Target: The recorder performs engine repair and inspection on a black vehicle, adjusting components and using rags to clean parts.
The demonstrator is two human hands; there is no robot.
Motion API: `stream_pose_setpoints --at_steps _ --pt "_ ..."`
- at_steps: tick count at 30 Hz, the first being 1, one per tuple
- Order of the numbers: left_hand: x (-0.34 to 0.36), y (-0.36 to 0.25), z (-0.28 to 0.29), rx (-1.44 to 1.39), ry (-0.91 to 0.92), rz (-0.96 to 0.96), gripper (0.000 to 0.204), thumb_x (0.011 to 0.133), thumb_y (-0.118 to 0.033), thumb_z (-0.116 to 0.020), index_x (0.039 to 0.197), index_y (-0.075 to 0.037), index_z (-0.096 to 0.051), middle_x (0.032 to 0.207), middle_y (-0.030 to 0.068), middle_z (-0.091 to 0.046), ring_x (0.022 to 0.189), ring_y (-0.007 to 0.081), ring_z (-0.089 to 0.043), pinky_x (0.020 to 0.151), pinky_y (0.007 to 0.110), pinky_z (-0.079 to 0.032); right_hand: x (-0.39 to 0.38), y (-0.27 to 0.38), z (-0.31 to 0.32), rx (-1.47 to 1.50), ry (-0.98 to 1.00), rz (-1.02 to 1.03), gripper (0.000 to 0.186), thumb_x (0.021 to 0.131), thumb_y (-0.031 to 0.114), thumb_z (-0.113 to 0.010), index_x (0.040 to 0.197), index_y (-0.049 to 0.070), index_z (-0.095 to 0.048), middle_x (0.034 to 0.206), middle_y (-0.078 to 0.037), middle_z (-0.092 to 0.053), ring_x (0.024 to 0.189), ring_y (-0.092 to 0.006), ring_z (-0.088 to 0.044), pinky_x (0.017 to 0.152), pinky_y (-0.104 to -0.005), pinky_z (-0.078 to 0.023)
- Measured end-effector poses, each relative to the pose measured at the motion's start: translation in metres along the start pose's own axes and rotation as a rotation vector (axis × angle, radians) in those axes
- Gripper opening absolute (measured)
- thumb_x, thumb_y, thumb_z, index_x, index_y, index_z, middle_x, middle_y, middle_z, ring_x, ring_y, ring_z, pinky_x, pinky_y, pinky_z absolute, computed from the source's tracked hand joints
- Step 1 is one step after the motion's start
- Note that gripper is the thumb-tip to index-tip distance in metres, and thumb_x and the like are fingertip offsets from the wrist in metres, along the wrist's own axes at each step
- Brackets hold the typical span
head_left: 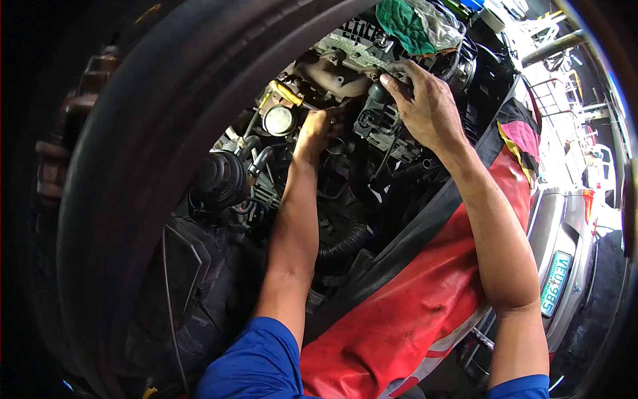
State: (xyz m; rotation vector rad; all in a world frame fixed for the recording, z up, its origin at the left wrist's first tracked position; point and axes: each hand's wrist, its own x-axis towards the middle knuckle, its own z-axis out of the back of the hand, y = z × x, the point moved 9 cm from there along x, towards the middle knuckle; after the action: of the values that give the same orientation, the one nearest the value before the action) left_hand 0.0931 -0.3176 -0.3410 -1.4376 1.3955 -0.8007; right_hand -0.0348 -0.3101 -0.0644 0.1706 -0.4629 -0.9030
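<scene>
Toward twelve o'clock in the engine bay, a tan-brown, lobed cast-metal manifold (pixel 332 78) is seen, its surface dull and stained. At its three o'clock, the right hand (pixel 426 105) is set by its end, fingers bent; whether anything is gripped cannot be told. At six o'clock, the left hand (pixel 315 132) is lowered into shadow, its fingers too hidden to judge, probably so the underside can be reached. At eight o'clock, a bright yellow, elongated piece (pixel 287 93) is seen. Toward five, a red, glossy sheet cover (pixel 405 286) is draped, presumably against scratches.
</scene>
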Motion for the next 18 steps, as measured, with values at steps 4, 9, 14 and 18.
stream_pose_setpoints --at_steps 4,9,14,18 --pt "0.001 -0.011 -0.010 -0.028 -0.010 -0.196 0.027 0.088 -0.010 -0.063 0.114 -0.001 -0.062 0.096 0.0060 -0.067 0.075 0.0146 -0.059 0.060 0.032 -0.048 0.000 0.001 -0.004 0.007 0.001 0.025 0.034 0.093 0.030 -0.062 0.107 -0.001 -0.062 0.090 -0.019 -0.067 0.087 -0.0366 -0.066 0.078 -0.0431 -0.052" --pt "-0.013 -0.029 -0.009 0.217 -0.236 -0.286 0.029 0.092 -0.025 -0.066 0.113 -0.007 -0.067 0.096 0.0099 -0.072 0.085 0.0225 -0.067 0.073 0.034 -0.051 0.000 0.003 -0.008 -0.034 0.000 0.065 0.035 0.093 0.030 -0.061 0.108 -0.001 -0.061 0.092 -0.021 -0.067 0.089 -0.0367 -0.066 0.078 -0.0431 -0.053" --pt "-0.015 -0.015 0.000 0.662 -0.299 -0.037 0.033 0.092 -0.029 -0.062 0.113 -0.004 -0.066 0.099 0.0193 -0.070 0.090 0.0315 -0.068 0.081 0.041 -0.050 -0.005 0.013 -0.015 0.018 0.064 0.087 0.035 0.093 0.030 -0.061 0.111 0.000 -0.061 0.098 -0.021 -0.067 0.091 -0.0355 -0.067 0.080 -0.0421 -0.054" --pt "-0.008 -0.005 -0.004 0.572 -0.195 -0.117 0.044 0.094 -0.020 -0.055 0.135 -0.002 -0.047 0.112 0.0239 -0.065 0.103 0.0336 -0.064 0.088 0.041 -0.049 -0.019 0.051 -0.022 -0.060 -0.010 0.357 0.039 0.090 0.025 -0.062 0.119 -0.001 -0.059 0.107 -0.022 -0.065 0.092 -0.0344 -0.067 0.083 -0.0424 -0.055"
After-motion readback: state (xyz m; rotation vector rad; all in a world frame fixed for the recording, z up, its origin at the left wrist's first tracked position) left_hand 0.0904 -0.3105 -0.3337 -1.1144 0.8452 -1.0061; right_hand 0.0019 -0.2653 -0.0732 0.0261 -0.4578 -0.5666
